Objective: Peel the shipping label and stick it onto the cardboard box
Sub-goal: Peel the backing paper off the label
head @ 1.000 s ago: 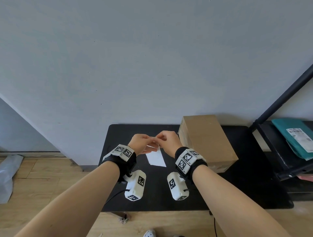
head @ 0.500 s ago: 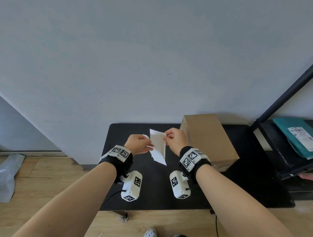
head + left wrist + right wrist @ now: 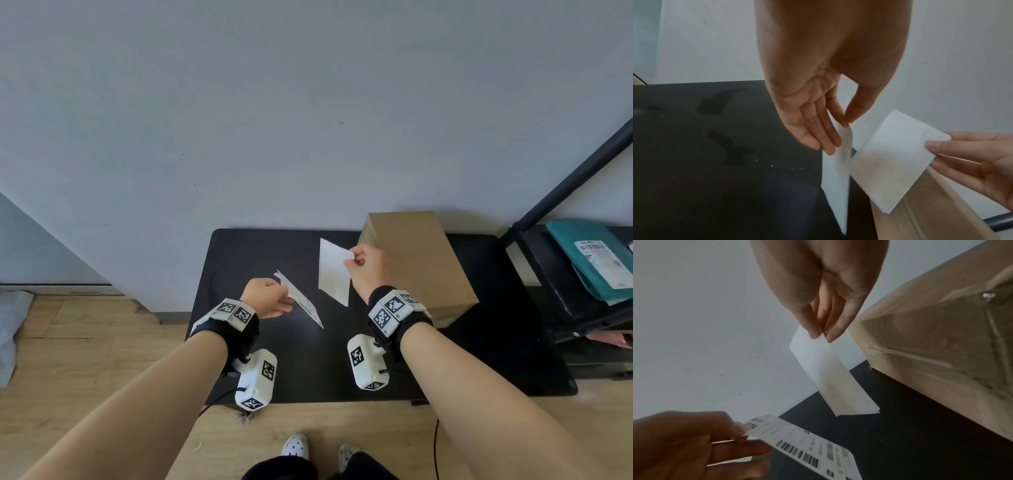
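Observation:
My left hand (image 3: 269, 301) pinches a corner of the printed shipping label (image 3: 303, 303) between thumb and forefinger; its barcode side shows in the right wrist view (image 3: 809, 451), its blank side in the left wrist view (image 3: 836, 181). My right hand (image 3: 366, 270) pinches the blank white backing sheet (image 3: 334, 272) by its upper corner, seen also as a hanging sheet (image 3: 830, 376) (image 3: 888, 164). The two sheets hang apart above the black table (image 3: 479, 359). The brown cardboard box (image 3: 421, 260) stands on the table just right of my right hand.
A grey wall rises behind the table. A black shelf rack (image 3: 561, 281) at the right holds a teal mailer (image 3: 589, 253) with a label. Wooden floor lies to the left and in front.
The hands have drawn apart. The label and its backing, joined a second ago and half split after that, are now fully separated, the label going left and the backing right towards the box.

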The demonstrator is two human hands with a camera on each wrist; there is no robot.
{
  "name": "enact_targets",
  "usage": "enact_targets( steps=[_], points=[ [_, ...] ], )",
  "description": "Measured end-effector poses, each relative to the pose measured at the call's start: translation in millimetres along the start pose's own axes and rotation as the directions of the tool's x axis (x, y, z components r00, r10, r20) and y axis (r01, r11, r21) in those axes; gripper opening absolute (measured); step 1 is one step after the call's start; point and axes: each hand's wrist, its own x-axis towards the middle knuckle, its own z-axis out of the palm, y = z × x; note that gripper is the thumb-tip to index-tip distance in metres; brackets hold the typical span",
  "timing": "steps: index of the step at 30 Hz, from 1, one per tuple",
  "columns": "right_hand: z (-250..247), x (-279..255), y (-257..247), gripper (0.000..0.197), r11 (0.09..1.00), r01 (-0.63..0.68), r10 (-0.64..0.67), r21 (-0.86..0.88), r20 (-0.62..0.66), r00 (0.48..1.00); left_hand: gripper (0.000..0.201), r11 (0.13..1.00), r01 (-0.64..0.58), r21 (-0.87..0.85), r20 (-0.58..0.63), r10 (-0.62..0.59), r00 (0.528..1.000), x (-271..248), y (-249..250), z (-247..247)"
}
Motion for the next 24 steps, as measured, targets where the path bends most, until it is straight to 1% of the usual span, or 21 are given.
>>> enact_targets(
  steps=[3, 5, 10, 13, 15, 17, 18, 19, 20, 21, 22, 24],
  points=[
    [-0.6, 1.0, 2.5, 0.009, 1.000, 0.001, -0.001, 0.016, -0.010, 1.000, 0.019, 0.996, 0.036, -0.085, 0.064, -0.031, 0.997, -1.8, 1.1, 0.4],
    [0.1, 1.3, 4.3, 0.009, 1.000, 0.002, -0.002, 0.025, -0.010, 1.000, 0.023, 0.996, 0.044, -0.074, 0.061, -0.039, 0.997, 0.2, 0.2, 1.3],
    [1.9, 0.1, 7.6, 0.010, 1.000, -0.002, 0.002, -0.005, 0.011, 1.000, 0.018, 0.982, 0.128, 0.138, -0.032, -0.125, 0.992, 11.3, -17.8, 2.2],
    [3.6, -2.8, 8.9, 0.008, 0.999, -0.005, 0.006, -0.034, 0.034, 0.999, 0.016, 0.961, 0.169, 0.221, -0.064, -0.158, 0.985, 12.8, -30.0, 0.4],
    [4.7, -4.6, 8.7, 0.008, 0.999, 0.002, 0.000, -0.038, 0.038, 0.999, 0.022, 0.950, 0.191, 0.245, -0.051, -0.184, 0.982, 12.4, -33.1, -0.8],
    [6.2, -6.4, 7.1, 0.009, 0.999, 0.014, -0.012, -0.031, 0.042, 0.999, 0.030, 0.939, 0.192, 0.285, -0.010, -0.198, 0.980, 11.8, -33.1, -1.4],
    [6.9, -7.5, 5.6, 0.009, 0.999, 0.021, -0.020, -0.024, 0.047, 0.999, 0.028, 0.941, 0.170, 0.293, -0.014, -0.173, 0.985, 10.0, -31.8, -1.9],
    [7.1, -8.8, 3.7, 0.008, 0.999, 0.030, -0.030, -0.015, 0.053, 0.998, 0.021, 0.942, 0.138, 0.307, -0.036, -0.133, 0.990, 10.4, -30.9, -2.9],
    [7.0, -10.2, 1.6, 0.008, 0.999, 0.041, -0.040, -0.006, 0.060, 0.997, 0.008, 0.940, 0.107, 0.325, -0.052, -0.095, 0.994, 7.6, -27.2, -4.1],
    [6.4, -11.4, -0.4, 0.008, 0.999, 0.051, -0.051, 0.000, 0.070, 0.996, 0.005, 0.939, 0.074, 0.336, -0.064, -0.056, 0.996, 7.7, -23.6, -5.0],
    [5.6, -12.7, -2.9, 0.007, 0.998, 0.059, -0.059, 0.002, 0.086, 0.995, 0.009, 0.945, 0.043, 0.324, -0.057, -0.026, 0.998, 8.4, -19.3, -4.7],
    [4.2, -15.4, -8.3, 0.007, 0.997, 0.075, -0.074, -0.001, 0.114, 0.991, 0.021, 0.979, 0.001, 0.203, 0.002, -0.002, 1.000, 7.2, -5.0, -3.1]
  ],
)
